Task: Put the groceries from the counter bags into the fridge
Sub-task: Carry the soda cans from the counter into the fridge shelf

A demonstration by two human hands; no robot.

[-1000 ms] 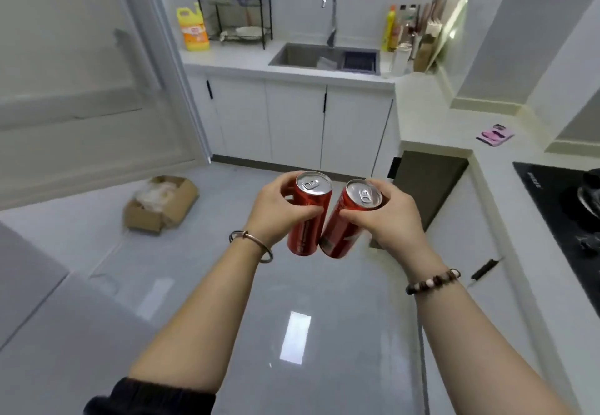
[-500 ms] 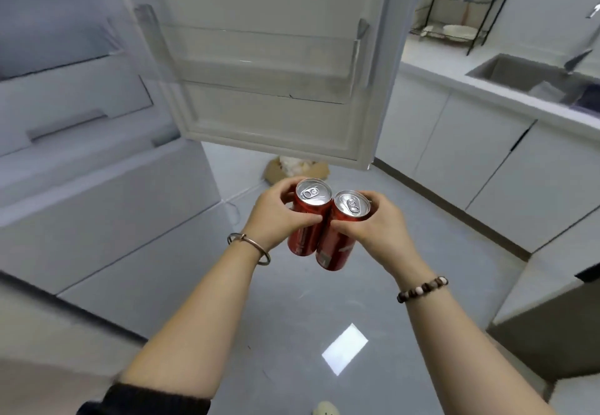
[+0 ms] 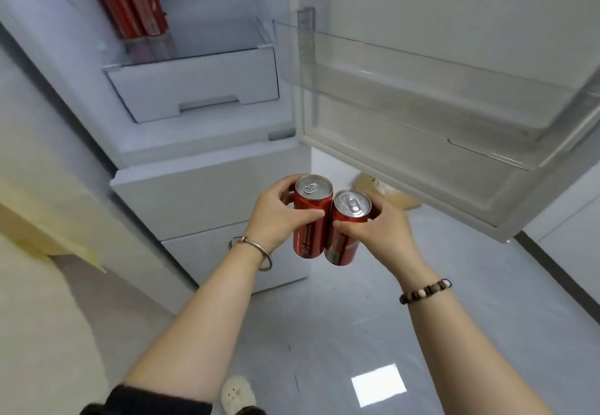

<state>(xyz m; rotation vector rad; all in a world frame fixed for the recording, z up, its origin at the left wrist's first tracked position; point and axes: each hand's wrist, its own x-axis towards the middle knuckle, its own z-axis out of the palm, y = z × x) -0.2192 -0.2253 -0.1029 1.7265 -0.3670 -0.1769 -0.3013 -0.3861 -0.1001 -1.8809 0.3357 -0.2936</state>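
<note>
I hold two red drink cans upright side by side at chest height. My left hand (image 3: 276,216) grips the left can (image 3: 310,220), and my right hand (image 3: 383,229) grips the right can (image 3: 345,233); the cans touch each other. Ahead stands the open fridge (image 3: 194,142). Two more red cans (image 3: 133,2) stand on its glass shelf at the upper left, above a white drawer (image 3: 194,87). The open fridge door (image 3: 454,96) with its clear bins hangs to the right of my hands.
Closed lower fridge drawers (image 3: 207,194) sit just beyond my hands. A cardboard box (image 3: 383,190) lies on the grey tiled floor under the door. A pale yellow surface (image 3: 39,207) fills the left edge. My shoe (image 3: 238,395) shows at the bottom.
My view has swung left from the sink counter to the open fridge interior. Both hands kept their grip on the two cans, which stayed in front of me.
</note>
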